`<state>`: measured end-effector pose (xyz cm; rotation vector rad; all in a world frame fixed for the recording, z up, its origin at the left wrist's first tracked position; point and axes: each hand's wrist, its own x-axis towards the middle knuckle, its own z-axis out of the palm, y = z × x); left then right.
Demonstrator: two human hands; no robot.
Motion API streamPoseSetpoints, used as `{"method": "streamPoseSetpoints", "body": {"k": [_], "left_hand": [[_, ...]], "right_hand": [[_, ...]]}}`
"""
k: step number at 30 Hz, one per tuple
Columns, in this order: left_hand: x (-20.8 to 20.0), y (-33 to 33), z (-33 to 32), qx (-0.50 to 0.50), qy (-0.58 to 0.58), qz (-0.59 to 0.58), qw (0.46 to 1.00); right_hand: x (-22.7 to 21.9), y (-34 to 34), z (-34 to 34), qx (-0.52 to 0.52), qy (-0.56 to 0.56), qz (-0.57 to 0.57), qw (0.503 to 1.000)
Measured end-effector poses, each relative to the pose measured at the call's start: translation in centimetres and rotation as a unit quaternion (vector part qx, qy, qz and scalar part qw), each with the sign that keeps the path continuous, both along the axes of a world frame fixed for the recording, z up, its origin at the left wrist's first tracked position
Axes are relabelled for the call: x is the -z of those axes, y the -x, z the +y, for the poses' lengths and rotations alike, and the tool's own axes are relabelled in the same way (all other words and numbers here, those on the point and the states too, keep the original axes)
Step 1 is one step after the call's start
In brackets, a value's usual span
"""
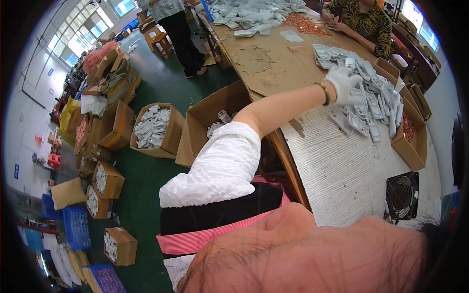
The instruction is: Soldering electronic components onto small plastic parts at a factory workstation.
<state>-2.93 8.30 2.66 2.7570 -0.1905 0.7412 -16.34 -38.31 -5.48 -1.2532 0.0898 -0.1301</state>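
My left hand (344,86), in a white glove with a beaded bracelet at the wrist, reaches across the table onto a heap of white plastic housings (373,105). Its fingers look apart and touch the upper left part of the heap; white glove and white parts blend, so the contact is hard to make out. Close by the fingertips lies a small white cylindrical part (350,62). A loose white sleeve (215,163) covers the upper part of this arm. My right hand is out of sight.
A carton of copper-coloured pieces (413,141) and a black fan (402,196) stand along the table's right. Across the table (332,171) sits a co-worker (364,22) near copper pieces (308,24). Filled cartons (168,146) stand on the green floor; another person (178,34) stands beyond.
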Motion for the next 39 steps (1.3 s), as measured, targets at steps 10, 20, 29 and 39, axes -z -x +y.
{"method": "streamPoseSetpoints", "body": {"k": [10,20,29,39], "left_hand": [[1.1,-5.1,-0.4,-0.129,0.082,0.203,0.967],[2.8,-4.4,-0.6,-0.099,0.078,0.136,0.983],[3.7,-4.6,-2.4,-0.029,0.033,0.061,0.997],[3.6,-3.8,-5.0,0.055,0.055,0.006,0.997]], "right_hand": [[0.5,-0.1,-0.5,-0.004,0.013,-0.002,1.000],[-0.2,0.3,0.2,0.022,-0.003,0.037,0.999],[-1.2,0.8,1.3,0.045,-0.016,0.068,0.997],[0.0,0.2,0.0,0.043,0.053,-0.005,0.998]]}}
